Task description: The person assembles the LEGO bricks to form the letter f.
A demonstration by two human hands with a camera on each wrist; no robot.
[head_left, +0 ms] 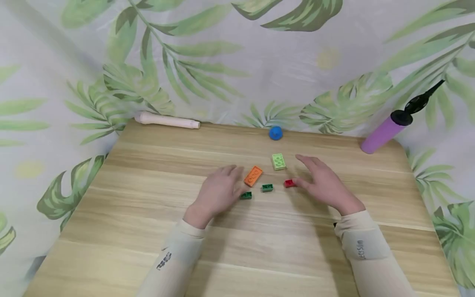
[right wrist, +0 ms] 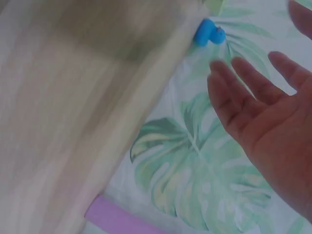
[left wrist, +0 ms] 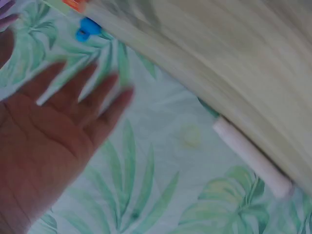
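Several toy building bricks lie on the wooden table in the head view, between the two hands. My left hand [head_left: 217,190] hovers at their left with its fingers spread, the thumb by a dark green brick [head_left: 246,195] and the fingertips near an orange brick [head_left: 253,176]. Another dark green brick [head_left: 267,188] sits in the middle. My right hand [head_left: 326,183] is at the right, its thumb beside a small red brick [head_left: 289,183]; whether they touch I cannot tell. Farther back is a light green brick [head_left: 279,161]. Both palms look bare in the wrist views.
A small blue toy [head_left: 276,133] stands near the table's back edge; in the right wrist view the blue toy [right wrist: 205,33] looks duck-like. At the back left lies a pale pink stick [head_left: 170,121]. A purple pump [head_left: 384,134] with a black nozzle is at the back right.
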